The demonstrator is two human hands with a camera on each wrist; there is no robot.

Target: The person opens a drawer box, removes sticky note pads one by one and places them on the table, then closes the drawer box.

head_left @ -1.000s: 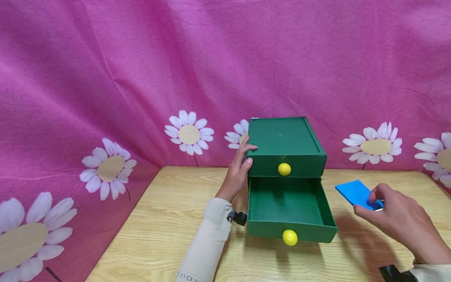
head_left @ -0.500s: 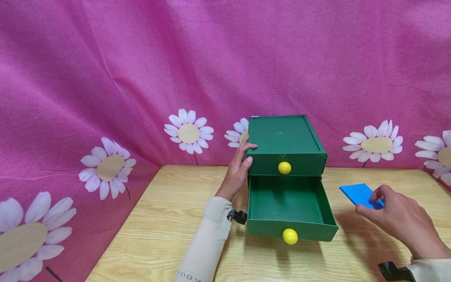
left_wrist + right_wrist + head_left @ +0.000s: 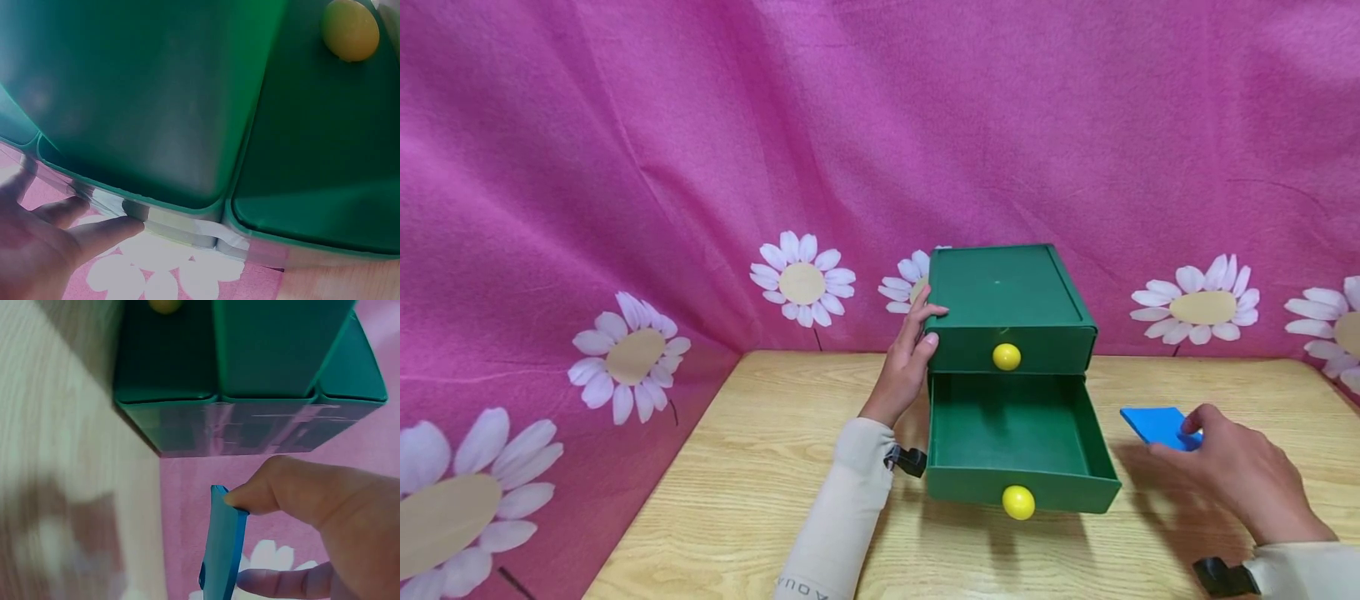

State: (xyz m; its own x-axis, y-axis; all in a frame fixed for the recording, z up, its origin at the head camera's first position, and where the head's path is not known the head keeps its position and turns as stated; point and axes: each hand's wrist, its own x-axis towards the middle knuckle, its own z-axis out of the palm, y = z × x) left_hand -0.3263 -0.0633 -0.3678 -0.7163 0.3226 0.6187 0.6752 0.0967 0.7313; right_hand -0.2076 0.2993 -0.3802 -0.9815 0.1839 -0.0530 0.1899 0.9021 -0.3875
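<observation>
A: Which step is now in hand?

B: In my judgement, it is the carrying step. The right hand (image 3: 1247, 471) holds the blue flat piece (image 3: 1153, 425) in the air, to the right of the pulled-out drawer (image 3: 955, 489) and well apart from its side wall.

A: Is it resting on the table (image 3: 760, 467), perhaps?

B: I think not. In the right wrist view the shadow on the wood lies apart from the piece (so I judge it is lifted).

A: And how is the grip?

B: It is a pinch: the thumb is on one side of the piece, a finger on the other, near its right end. The hand comes from the lower right, with the back of it upward, and the free end of the piece points to the left and away from the person.

A: What does the left hand (image 3: 898, 375) do?

B: It holds nothing. Its fingers are spread along the left side of the green cabinet (image 3: 1007, 287), and one fingertip rests on the top edge; probably this steadies it.

A: What would the next move call for?

B: If the drawer is the destination (this is only my guess), a move leftward, high enough to pass the wall, and then lowering before the pinch is loosened.
</observation>
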